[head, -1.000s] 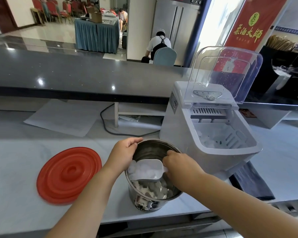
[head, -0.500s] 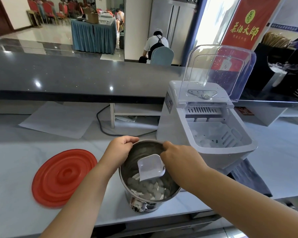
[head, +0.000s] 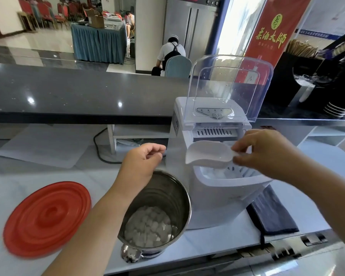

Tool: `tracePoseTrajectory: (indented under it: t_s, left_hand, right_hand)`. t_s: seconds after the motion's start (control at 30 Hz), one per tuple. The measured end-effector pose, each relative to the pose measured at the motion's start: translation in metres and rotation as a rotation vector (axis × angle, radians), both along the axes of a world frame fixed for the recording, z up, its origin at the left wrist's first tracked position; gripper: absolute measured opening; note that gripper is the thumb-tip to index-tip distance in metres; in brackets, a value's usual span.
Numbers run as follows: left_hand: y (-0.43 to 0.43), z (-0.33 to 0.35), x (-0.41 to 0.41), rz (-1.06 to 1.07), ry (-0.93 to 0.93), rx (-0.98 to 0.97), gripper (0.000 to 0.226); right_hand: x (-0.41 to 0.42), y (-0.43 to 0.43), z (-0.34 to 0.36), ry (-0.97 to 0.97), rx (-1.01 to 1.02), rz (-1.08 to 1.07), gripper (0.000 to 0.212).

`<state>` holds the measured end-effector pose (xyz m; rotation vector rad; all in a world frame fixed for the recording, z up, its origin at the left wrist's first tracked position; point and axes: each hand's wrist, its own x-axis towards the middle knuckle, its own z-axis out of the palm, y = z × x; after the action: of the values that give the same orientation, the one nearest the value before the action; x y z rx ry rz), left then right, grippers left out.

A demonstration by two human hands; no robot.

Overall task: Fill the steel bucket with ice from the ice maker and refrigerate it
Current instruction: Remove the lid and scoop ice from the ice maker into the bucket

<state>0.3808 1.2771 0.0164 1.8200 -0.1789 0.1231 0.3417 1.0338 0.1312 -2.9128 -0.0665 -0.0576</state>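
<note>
Steel bucket (head: 167, 198) stands upright on the white bench (head: 18, 184), just beside the front-left corner of the ice maker (head: 217, 198). A layer of ice pieces (head: 147, 226) covers its bottom. Right hand (head: 267, 152): grip pinched on the rear tab of a white plastic scoop (head: 207, 154), held above the ice maker's open basket (head: 242, 170), which holds further ice pieces. Left hand (head: 141, 162): grip loosely curled and holding nothing, poised over the bucket's far rim, left of the ice maker. The ice maker's clear lid (head: 227, 86) stands raised. A round red lid (head: 48, 218) lies flat on the bench, well left of the ice maker. A dark cloth (head: 271, 212) lies at the ice maker's right base.
</note>
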Motion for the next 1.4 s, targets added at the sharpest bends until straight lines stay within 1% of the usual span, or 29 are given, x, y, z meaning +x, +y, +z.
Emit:
tracePoseTrajectory:
  t_s: [0.1, 0.17, 0.27, 0.33, 0.43, 0.53, 0.63, 0.8, 0.93, 1.07, 1.17, 1.27, 1.4]
  left_hand:
    - [-0.016, 0.000, 0.004, -0.021, 0.013, 0.026, 0.021]
    - [-0.027, -0.001, 0.007, -0.038, 0.031, 0.039, 0.019]
    - [-0.040, 0.000, 0.011, -0.056, 0.037, 0.044, 0.020]
    - [-0.049, 0.002, 0.014, -0.058, 0.036, 0.041, 0.027]
    - [-0.061, 0.005, 0.016, -0.043, 0.059, -0.006, 0.033]
    - [-0.067, 0.003, 0.018, -0.013, 0.073, -0.060, 0.034]
    - [-0.068, 0.001, 0.019, 0.005, 0.085, -0.089, 0.036]
    - [-0.068, 0.002, 0.020, 0.007, 0.110, -0.085, 0.037]
    - [-0.067, 0.002, 0.019, 0.007, 0.107, -0.067, 0.036]
    - [-0.068, 0.001, 0.019, 0.011, 0.120, -0.098, 0.039]
    - [-0.069, 0.000, 0.019, 0.011, 0.119, -0.113, 0.038]
    - [-0.069, 0.000, 0.019, 0.013, 0.117, -0.113, 0.037]
    - [-0.070, -0.001, 0.020, 0.015, 0.109, -0.112, 0.037]
  right_hand:
    - [0.016, -0.031, 0.007, -0.031, -0.142, -0.101, 0.017]
    - [0.025, -0.045, 0.007, -0.067, -0.325, -0.136, 0.018]
    - [0.031, -0.057, 0.004, -0.069, -0.634, -0.094, 0.019]
    - [0.034, -0.059, 0.002, -0.051, -0.797, -0.034, 0.020]
    - [0.037, -0.054, 0.002, -0.021, -0.931, 0.071, 0.024]
    - [0.041, -0.044, 0.001, 0.025, -1.019, 0.180, 0.030]
    - [0.047, -0.034, 0.000, 0.041, -1.085, 0.240, 0.036]
    - [0.056, -0.027, -0.007, 0.071, -1.136, 0.293, 0.036]
    - [0.060, -0.026, -0.011, 0.082, -1.131, 0.317, 0.034]
    - [0.062, -0.027, -0.012, 0.073, -1.136, 0.358, 0.032]
    - [0.061, -0.028, -0.021, 0.110, -1.146, 0.418, 0.029]
    - [0.064, -0.035, -0.022, 0.103, -1.102, 0.430, 0.029]
    - [0.070, -0.055, -0.022, 0.120, -0.906, 0.393, 0.034]
